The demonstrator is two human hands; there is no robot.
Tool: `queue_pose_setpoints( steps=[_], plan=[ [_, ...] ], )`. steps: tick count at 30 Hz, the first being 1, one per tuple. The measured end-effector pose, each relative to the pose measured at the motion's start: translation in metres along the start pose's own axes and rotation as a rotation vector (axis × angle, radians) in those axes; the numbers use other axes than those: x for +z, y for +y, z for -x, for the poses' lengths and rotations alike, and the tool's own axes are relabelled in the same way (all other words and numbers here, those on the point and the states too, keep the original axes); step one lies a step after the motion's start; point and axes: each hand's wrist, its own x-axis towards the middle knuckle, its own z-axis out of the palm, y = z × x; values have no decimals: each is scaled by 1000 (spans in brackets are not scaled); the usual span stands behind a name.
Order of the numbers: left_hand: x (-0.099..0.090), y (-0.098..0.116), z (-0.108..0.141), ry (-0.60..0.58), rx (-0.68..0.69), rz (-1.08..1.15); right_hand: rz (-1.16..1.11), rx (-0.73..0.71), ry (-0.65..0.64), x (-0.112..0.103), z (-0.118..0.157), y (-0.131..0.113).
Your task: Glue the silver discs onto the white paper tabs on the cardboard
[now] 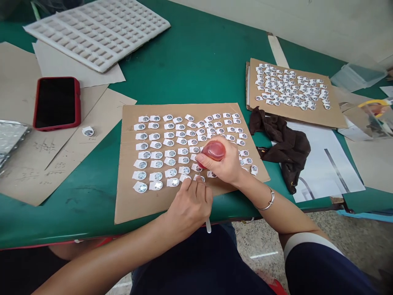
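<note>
A brown cardboard sheet [132, 207] lies before me, covered with rows of small white tabbed pieces [141, 175] with shiny round centres. My right hand [226, 164] is closed around a red, translucent, rounded squeeze bottle [214, 150], tilted down over the lower rows. Its tip is mostly hidden by my fingers. My left hand [192, 205] is closed just below it, fingertips at the bottom row. Out of the underside of that hand sticks the pale end of a thin white stick [208, 226]; its other end is hidden, so its kind does not show.
On the left lie a phone in a red case [56, 103], one loose piece [88, 131] and a white gridded tray [101, 32]. To the right are a second loaded cardboard [331, 116], a dark brown cloth [282, 141], printed paper [334, 164] and a clear plastic box [357, 76].
</note>
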Motion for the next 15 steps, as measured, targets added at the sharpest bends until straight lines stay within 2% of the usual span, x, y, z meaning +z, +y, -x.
queue_pose_setpoints(
  steps=[15],
  plan=[
    [-1, -2, 0, -21, -2, 63, 22, -17, 21, 1, -1, 3]
  ],
)
